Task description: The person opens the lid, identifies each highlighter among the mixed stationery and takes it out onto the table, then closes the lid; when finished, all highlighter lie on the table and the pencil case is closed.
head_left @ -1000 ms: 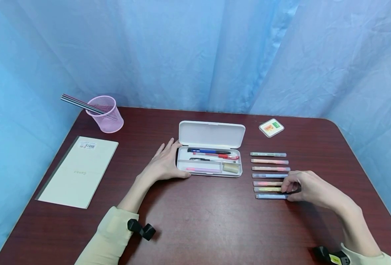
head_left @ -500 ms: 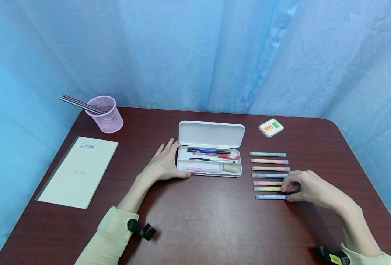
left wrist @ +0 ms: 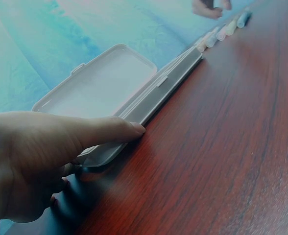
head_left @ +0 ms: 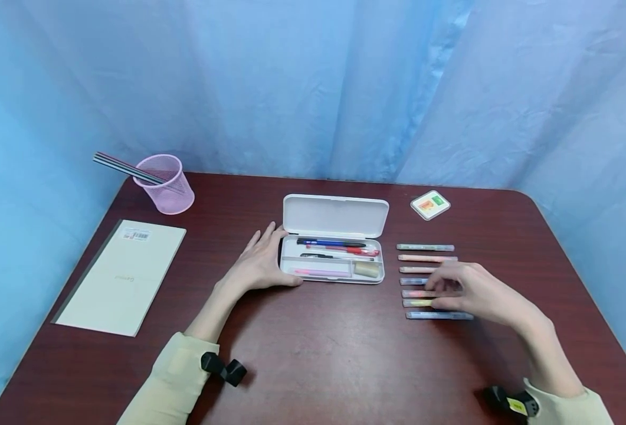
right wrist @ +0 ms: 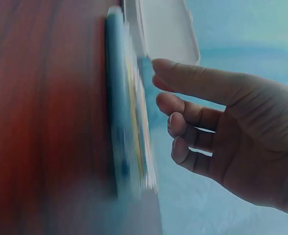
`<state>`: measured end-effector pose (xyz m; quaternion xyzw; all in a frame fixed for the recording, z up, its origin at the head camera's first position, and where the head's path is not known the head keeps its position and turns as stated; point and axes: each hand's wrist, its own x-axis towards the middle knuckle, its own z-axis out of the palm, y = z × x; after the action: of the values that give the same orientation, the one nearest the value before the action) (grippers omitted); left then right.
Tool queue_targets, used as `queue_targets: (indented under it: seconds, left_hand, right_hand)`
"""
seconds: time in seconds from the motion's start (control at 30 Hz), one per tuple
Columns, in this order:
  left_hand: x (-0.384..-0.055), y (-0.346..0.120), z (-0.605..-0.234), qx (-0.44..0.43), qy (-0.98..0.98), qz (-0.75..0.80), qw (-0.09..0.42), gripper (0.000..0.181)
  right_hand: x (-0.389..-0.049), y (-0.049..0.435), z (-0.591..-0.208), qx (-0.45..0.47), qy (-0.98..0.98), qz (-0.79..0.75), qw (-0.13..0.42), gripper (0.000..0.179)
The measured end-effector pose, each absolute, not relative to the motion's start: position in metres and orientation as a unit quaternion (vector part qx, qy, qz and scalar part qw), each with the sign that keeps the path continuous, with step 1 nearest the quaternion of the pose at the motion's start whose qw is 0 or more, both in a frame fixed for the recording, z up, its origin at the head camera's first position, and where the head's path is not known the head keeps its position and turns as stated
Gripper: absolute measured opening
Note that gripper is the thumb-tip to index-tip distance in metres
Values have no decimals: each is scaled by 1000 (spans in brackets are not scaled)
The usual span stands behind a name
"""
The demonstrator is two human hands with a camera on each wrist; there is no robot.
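A white pencil case (head_left: 286, 267) stands with its lid (head_left: 336, 216) raised at the middle of the table. Inside lie a blue pen (head_left: 331, 242), a red pen (head_left: 347, 249), a black-tipped pen (head_left: 334, 257), a pink pen (head_left: 321, 273) and a beige block (head_left: 366, 270). My left hand (head_left: 259, 262) grips the case's left end, thumb along the front wall, fingers round toward the back. Several pastel highlighters (right wrist: 115, 54) lie in a row to its right. Over their right ends hovers my right hand (head_left: 466, 289), fingers loosely bent and nothing between thumb and fingertips (right wrist: 164, 66).
On the left lies a pale notebook (head_left: 121, 277) with a dark spine. Behind it a pink mesh cup (head_left: 171, 198) holds striped pencils (head_left: 127, 168). A small white packet (head_left: 431, 205) with coloured print lies at the back right. Blue curtain (head_left: 313, 88) hangs beyond the table.
My right hand has lifted off the front blue highlighter and shifted left and slightly back over the row. My left hand stays at the case. The head view has shifted slightly.
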<state>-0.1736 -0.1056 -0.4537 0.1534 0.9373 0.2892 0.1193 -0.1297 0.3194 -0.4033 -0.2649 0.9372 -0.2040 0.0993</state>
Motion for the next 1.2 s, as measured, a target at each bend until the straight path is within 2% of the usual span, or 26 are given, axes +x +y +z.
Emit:
queue_targets:
  seconds: [0.13,0.4,0.67,1.2]
  left_hand:
    - [-174,-106,-454,154,937,291,117,102]
    - [-175,-104,-455,159,935,293,117,101]
    - [-174,-105,-455,153,936,293,119,102]
    - [-174,-106,-455,157,938,285,120,105]
  right_hand:
    - [-139,290,-399,-290,930,-213,77,29]
    - [-152,220,-394,-318,913,-237,95,44]
    - [-160,170,-400,-360,902,-225,76,43]
    - [-160,151,-414,-352,915,-175,93,36]
